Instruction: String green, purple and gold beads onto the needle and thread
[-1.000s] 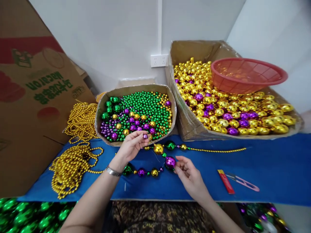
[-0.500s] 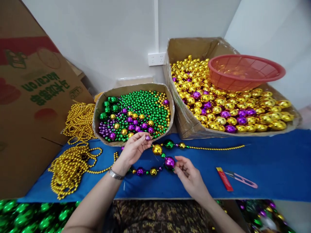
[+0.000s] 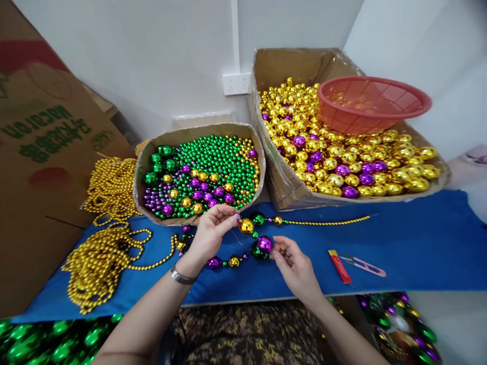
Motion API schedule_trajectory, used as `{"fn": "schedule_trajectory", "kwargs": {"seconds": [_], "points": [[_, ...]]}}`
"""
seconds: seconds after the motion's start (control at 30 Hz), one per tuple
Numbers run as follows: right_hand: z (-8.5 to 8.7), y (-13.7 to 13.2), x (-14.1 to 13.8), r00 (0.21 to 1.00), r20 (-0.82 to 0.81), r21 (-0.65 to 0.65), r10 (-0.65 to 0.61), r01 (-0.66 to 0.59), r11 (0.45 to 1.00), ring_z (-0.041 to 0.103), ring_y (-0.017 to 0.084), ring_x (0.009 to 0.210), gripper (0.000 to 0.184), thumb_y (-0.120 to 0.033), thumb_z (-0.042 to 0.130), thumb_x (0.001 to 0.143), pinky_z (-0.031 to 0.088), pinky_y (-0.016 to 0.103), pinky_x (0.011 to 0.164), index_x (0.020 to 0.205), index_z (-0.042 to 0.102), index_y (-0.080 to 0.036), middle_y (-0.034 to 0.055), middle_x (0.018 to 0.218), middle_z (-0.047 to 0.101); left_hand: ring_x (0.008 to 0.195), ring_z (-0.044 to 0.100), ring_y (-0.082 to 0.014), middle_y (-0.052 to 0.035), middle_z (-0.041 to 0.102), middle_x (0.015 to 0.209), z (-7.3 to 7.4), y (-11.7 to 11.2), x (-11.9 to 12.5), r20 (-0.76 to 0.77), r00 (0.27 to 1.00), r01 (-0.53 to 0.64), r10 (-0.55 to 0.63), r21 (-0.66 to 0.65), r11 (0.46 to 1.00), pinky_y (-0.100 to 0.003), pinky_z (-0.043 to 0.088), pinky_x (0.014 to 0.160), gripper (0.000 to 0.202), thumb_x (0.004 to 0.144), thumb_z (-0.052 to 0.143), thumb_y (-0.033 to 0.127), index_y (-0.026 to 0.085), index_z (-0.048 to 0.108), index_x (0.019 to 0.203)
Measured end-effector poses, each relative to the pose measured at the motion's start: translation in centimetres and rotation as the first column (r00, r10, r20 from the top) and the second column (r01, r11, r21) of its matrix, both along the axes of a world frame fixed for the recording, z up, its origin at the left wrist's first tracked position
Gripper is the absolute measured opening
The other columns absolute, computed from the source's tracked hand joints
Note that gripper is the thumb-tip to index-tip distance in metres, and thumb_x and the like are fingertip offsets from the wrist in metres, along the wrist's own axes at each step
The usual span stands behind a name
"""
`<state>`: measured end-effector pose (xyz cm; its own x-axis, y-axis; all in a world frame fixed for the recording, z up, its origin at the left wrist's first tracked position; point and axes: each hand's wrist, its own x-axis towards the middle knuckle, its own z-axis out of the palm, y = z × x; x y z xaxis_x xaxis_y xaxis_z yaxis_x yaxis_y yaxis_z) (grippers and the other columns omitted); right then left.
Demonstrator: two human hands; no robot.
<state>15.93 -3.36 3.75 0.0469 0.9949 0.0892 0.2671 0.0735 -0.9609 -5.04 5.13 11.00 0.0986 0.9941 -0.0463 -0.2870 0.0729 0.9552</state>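
Note:
My left hand (image 3: 213,229) pinches a small purple bead (image 3: 238,217), partly covered by the fingertips, right beside a gold bead (image 3: 247,226) on a strand. A thin thread end (image 3: 236,236) hangs below those fingers. My right hand (image 3: 296,268) closes thumb and fingers at the right side of a large purple bead (image 3: 265,244) on the same strand. Behind that bead sits a large green bead (image 3: 259,252). More of the beaded strand (image 3: 234,261) lies on the blue cloth, with a gold bead chain (image 3: 327,222) stretching off to the right.
An open box (image 3: 141,205) of small green, purple and gold beads stands behind my left hand. The bigger box (image 3: 287,195) holds gold and purple beads under a red basket (image 3: 375,106). Gold chains (image 3: 95,263) lie left; thread snips (image 3: 365,266) and a red-yellow packet (image 3: 340,266) lie right.
My left hand has shifted right with the small purple bead, which is now close against the gold bead. My right hand stays at the large purple bead. The whole view has swung slightly.

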Motion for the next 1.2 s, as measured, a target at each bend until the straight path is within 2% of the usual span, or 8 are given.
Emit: {"fn": "schedule_trajectory", "kwargs": {"seconds": [0.2, 0.33, 0.43, 0.63, 0.73, 0.87, 1.03, 1.2], "points": [[-2.7, 0.4, 2.6, 0.994, -0.066, -0.051, -0.083, 0.079, 0.996, 0.066, 0.018, 0.084, 0.033, -0.034, 0.055, 0.086, 0.056, 0.031, 0.076, 0.116, 0.053, -0.020, 0.0072, 0.096, 0.067, 0.075, 0.064, -0.0138, -0.0058, 0.071, 0.087, -1.4, -0.7, 3.7, -0.219, 0.967, 0.159, -0.131, 0.116, 0.980, -0.024, 0.051, 0.069, 0.015, 0.078, 0.070, 0.029, 0.016, 0.067, 0.085], [-3.8, 0.2, 4.0, 0.988, 0.153, -0.087, -0.025, 0.038, 0.995, 0.067, 0.019, 0.083, 0.033, -0.021, 0.049, 0.084, 0.055, 0.037, 0.080, 0.117, 0.053, -0.019, 0.0083, 0.102, 0.066, 0.087, 0.065, -0.0179, -0.0081, 0.071, 0.096, -2.1, -1.2, 5.5, -0.450, 0.875, 0.336, -0.176, 0.305, 0.891, -0.030, 0.050, 0.078, 0.010, 0.085, 0.060, 0.026, 0.017, 0.064, 0.084], [-2.5, 0.0, 4.9, 0.939, 0.341, -0.011, -0.053, 0.060, 0.998, 0.065, 0.023, 0.096, 0.033, -0.018, 0.045, 0.085, 0.052, 0.042, 0.088, 0.116, 0.056, -0.020, 0.0096, 0.108, 0.066, 0.091, 0.064, -0.0182, -0.0076, 0.070, 0.095, -1.3, -1.2, 6.1, -0.569, 0.817, 0.402, -0.095, 0.443, 0.802, -0.030, 0.047, 0.082, 0.009, 0.088, 0.057, 0.024, 0.018, 0.064, 0.086], [2.4, 0.9, 3.8, 0.956, 0.294, 0.148, -0.010, -0.035, 0.988, 0.065, 0.021, 0.099, 0.032, -0.030, 0.045, 0.094, 0.053, 0.035, 0.085, 0.125, 0.055, -0.025, 0.0073, 0.113, 0.066, 0.074, 0.063, -0.0137, -0.0036, 0.068, 0.081, 1.1, -0.8, 7.1, -0.586, 0.808, 0.409, -0.056, 0.490, 0.770, -0.023, 0.046, 0.067, 0.011, 0.089, 0.055, 0.025, 0.018, 0.063, 0.088], [2.8, 1.5, 2.6, 0.951, 0.307, 0.226, 0.024, -0.097, 0.969, 0.065, 0.021, 0.098, 0.025, -0.030, 0.046, 0.094, 0.052, 0.036, 0.087, 0.110, 0.064, -0.025, 0.0057, 0.104, 0.069, 0.074, 0.063, -0.0135, -0.0031, 0.068, 0.080, 1.6, -0.9, 7.3, -0.584, 0.812, 0.397, -0.024, 0.521, 0.756, -0.023, 0.047, 0.067, 0.011, 0.089, 0.055, 0.024, 0.018, 0.063, 0.087], [2.1, 1.7, 2.1, 0.952, 0.300, 0.232, 0.055, -0.129, 0.964, 0.067, 0.020, 0.092, 0.021, -0.028, 0.046, 0.094, 0.053, 0.034, 0.083, 0.103, 0.065, -0.025, 0.0044, 0.100, 0.071, 0.075, 0.064, -0.0140, -0.0041, 0.068, 0.081, 1.5, -1.0, 6.9, -0.506, 0.859, 0.341, -0.080, 0.447, 0.827, -0.024, 0.049, 0.068, 0.013, 0.090, 0.054, 0.028, 0.017, 0.061, 0.087], [2.1, 1.4, 2.2, 0.957, 0.281, 0.175, -0.073, 0.024, 0.984, 0.069, 0.020, 0.085, 0.020, -0.032, 0.046, 0.095, 0.054, 0.033, 0.079, 0.102, 0.063, -0.024, 0.0048, 0.098, 0.072, 0.104, 0.062, -0.0201, -0.0109, 0.065, 0.114, -1.3, -2.3, 6.7, -0.420, 0.901, 0.293, -0.110, 0.400, 0.868, -0.033, 0.049, 0.091, 0.034, 0.088, 0.056, 0.028, 0.020, 0.051, 0.121], [1.9, 1.2, 2.5, 0.974, 0.191, 0.075, -0.120, 0.107, 0.991, 0.063, 0.014, 0.057, 0.020, -0.037, 0.045, 0.095, 0.053, 0.027, 0.059, 0.104, 0.057, -0.023, 0.0044, 0.093, 0.073, 0.116, 0.056, -0.0300, -0.0185, 0.057, 0.127, -6.9, -4.1, 7.7, -0.804, 0.587, 0.571, -0.092, 0.331, 0.751, -0.047, 0.043, 0.098, 0.066, 0.083, 0.061, 0.030, 0.017, 0.032, 0.140]]}}
